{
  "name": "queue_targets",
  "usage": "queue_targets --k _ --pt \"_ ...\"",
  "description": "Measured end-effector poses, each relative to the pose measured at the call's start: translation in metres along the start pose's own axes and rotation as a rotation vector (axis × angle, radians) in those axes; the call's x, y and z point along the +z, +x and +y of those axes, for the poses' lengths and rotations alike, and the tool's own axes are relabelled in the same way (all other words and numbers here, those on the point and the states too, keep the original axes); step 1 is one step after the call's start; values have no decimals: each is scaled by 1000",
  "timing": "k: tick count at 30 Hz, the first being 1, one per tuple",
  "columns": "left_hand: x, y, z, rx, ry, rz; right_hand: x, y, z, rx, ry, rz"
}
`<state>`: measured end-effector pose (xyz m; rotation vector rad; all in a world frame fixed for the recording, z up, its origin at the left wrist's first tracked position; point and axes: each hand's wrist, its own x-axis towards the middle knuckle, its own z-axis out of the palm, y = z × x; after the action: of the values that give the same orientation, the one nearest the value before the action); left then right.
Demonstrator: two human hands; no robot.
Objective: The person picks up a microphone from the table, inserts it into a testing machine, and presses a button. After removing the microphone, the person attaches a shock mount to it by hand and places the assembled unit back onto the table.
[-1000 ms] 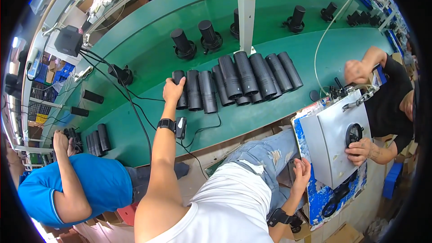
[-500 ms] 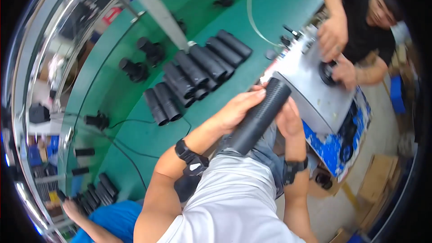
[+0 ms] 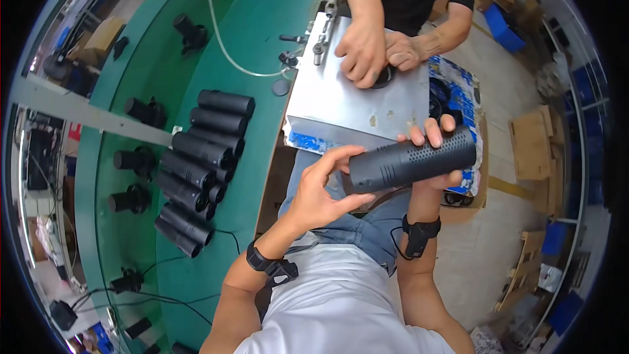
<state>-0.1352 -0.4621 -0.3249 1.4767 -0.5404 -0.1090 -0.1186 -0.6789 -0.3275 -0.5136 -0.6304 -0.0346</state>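
Note:
A black cylindrical housing (image 3: 409,162), with a perforated band toward its right end and short slots near its left end, lies almost level in front of my body. My right hand (image 3: 438,141) is closed around its perforated part, fingers over the top. At the opposite end, my left hand (image 3: 321,183) pinches the rim, thumb below and fingers above. Beyond the housing, a co-worker's hands (image 3: 373,52) press on a dark round part (image 3: 383,78) on top of a metal box (image 3: 321,101). That part is mostly covered by those hands.
Several similar black cylinders (image 3: 203,147) lie stacked on the green bench (image 3: 229,78) to my left. Black fittings (image 3: 134,160) stand along the bench's far-left side, crossed by a grey post (image 3: 98,113). Cables run over the bench; cardboard boxes (image 3: 531,144) stand at right.
The housing has swung from a steep slant to nearly level and moved right. My left hand has shifted to its left end, my right hand onto the perforated part. The view has turned.

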Motion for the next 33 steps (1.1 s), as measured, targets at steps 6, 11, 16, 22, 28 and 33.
queue_targets --k 6,11,16,22,28,33 --pt "-2 27 -23 -338 -565 -270 1 33 -22 -77 -276 115" --pt "-16 33 -47 -362 -426 -21 -15 109 -18 -257 -988 391" --pt "-34 23 -57 -400 -430 65 -69 151 6 -110 -1299 339" --pt "-60 40 -56 -344 -369 158 -91 137 53 -191 -1458 454" --pt "-141 172 -69 24 -24 333 -97 133 72 -303 -1624 647" --pt "-171 240 -131 -36 549 341 -92 136 81 -441 -1684 797"
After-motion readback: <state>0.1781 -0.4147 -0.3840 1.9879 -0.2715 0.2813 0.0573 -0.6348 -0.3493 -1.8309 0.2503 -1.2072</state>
